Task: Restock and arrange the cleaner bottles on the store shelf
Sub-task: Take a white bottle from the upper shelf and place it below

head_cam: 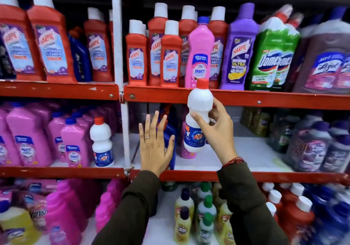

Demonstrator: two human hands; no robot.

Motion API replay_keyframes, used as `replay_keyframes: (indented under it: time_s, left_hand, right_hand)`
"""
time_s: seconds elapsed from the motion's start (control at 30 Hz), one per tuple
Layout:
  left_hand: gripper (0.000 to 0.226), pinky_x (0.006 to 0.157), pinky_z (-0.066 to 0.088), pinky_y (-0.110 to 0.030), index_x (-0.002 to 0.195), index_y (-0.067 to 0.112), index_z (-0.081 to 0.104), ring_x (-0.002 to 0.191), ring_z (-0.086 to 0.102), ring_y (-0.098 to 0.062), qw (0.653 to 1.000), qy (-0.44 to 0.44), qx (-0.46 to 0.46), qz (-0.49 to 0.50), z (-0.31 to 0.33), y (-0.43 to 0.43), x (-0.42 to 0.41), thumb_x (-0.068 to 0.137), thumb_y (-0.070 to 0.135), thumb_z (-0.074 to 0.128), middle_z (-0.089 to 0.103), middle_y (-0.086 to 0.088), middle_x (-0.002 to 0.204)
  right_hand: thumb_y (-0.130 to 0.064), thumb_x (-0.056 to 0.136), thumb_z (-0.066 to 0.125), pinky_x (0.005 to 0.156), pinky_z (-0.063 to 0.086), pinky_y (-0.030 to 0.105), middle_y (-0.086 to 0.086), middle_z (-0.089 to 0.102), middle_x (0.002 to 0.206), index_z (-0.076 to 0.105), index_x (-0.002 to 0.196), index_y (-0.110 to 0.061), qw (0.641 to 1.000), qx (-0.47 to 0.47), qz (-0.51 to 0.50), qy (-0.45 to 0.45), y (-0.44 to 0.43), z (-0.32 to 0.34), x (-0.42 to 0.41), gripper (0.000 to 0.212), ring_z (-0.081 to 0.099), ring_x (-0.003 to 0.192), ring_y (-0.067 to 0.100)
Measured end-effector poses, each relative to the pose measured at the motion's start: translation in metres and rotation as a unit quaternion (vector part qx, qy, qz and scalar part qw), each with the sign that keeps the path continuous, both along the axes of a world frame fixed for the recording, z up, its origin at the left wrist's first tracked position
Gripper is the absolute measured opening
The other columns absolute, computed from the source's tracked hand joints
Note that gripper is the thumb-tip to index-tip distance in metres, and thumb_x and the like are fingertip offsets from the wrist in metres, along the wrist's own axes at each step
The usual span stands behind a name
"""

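the right hand [217, 129] is holding a white bottle [198, 117] with a red cap in front of the red shelf [265, 99], fingers [195, 116] clamped around its narrow waist. the left hand [155, 142] is hovering beside it, fingers spread apart. the bottle is smooth plastic with a blue label; bottles behind it are partly hidden.

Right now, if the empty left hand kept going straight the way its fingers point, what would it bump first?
Probably the blue bottle standing just behind the left hand on the middle shelf, though depth is hard to judge.
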State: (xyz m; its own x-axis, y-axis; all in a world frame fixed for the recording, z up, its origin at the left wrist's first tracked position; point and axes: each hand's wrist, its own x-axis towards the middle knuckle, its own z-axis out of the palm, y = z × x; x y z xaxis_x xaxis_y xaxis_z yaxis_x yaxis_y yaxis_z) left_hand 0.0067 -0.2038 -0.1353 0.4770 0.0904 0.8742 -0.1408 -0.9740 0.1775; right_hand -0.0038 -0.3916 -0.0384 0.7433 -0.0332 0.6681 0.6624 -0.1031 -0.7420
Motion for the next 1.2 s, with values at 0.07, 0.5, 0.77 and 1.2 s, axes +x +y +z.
replay_keyframes:
  time_s: [0.07, 0.5, 0.77, 1.2]
  left_hand:
    - [0.064, 0.131, 0.004, -0.050, 0.162, 0.019, 0.025, 0.162, 0.005, -0.026, 1.000, 0.018, -0.002, -0.017, -0.012, -0.017, 0.005, 0.104, 0.044, 0.038, 0.016, -0.007, 0.173]
    - [0.067, 0.131, 0.012, -0.048, 0.160, 0.016, 0.028, 0.160, 0.012, -0.025, 0.983, 0.175, -0.013, -0.053, -0.105, -0.108, 0.056, 0.101, 0.046, 0.037, 0.020, -0.008, 0.171]
    - [0.073, 0.132, 0.001, -0.046, 0.162, 0.020, 0.027, 0.161, 0.008, -0.029, 0.976, 0.216, -0.003, 0.009, -0.128, -0.106, 0.074, 0.099, 0.056, 0.036, 0.015, -0.006, 0.173]
    - [0.072, 0.131, 0.000, -0.048, 0.162, 0.020, 0.025, 0.162, 0.002, -0.029, 0.975, 0.218, 0.014, 0.030, -0.131, -0.106, 0.076, 0.100, 0.056, 0.034, 0.013, -0.009, 0.173]
  right_hand:
    - [-0.026, 0.084, 0.084, 0.090, 0.056, 0.013, -0.025, 0.070, 0.119, 0.055, 0.143, -0.031, 1.000, 0.000, -0.007, 0.003, -0.017, -0.015, 0.008, 0.066, 0.067, 0.114, -0.006]
    - [-0.013, 0.080, 0.086, 0.093, 0.052, 0.011, -0.027, 0.061, 0.126, 0.050, 0.130, -0.037, 0.995, -0.014, 0.003, 0.095, -0.092, -0.112, 0.088, 0.066, 0.062, 0.116, -0.010]
    - [-0.006, 0.086, 0.080, 0.103, 0.053, 0.032, -0.006, 0.062, 0.129, 0.046, 0.136, -0.025, 0.991, 0.017, 0.013, 0.130, -0.092, -0.125, 0.142, 0.064, 0.062, 0.122, 0.018]
    - [-0.011, 0.091, 0.075, 0.105, 0.052, 0.038, -0.007, 0.058, 0.134, 0.043, 0.144, -0.026, 0.986, -0.008, 0.045, 0.157, -0.082, -0.130, 0.173, 0.063, 0.055, 0.129, 0.020]
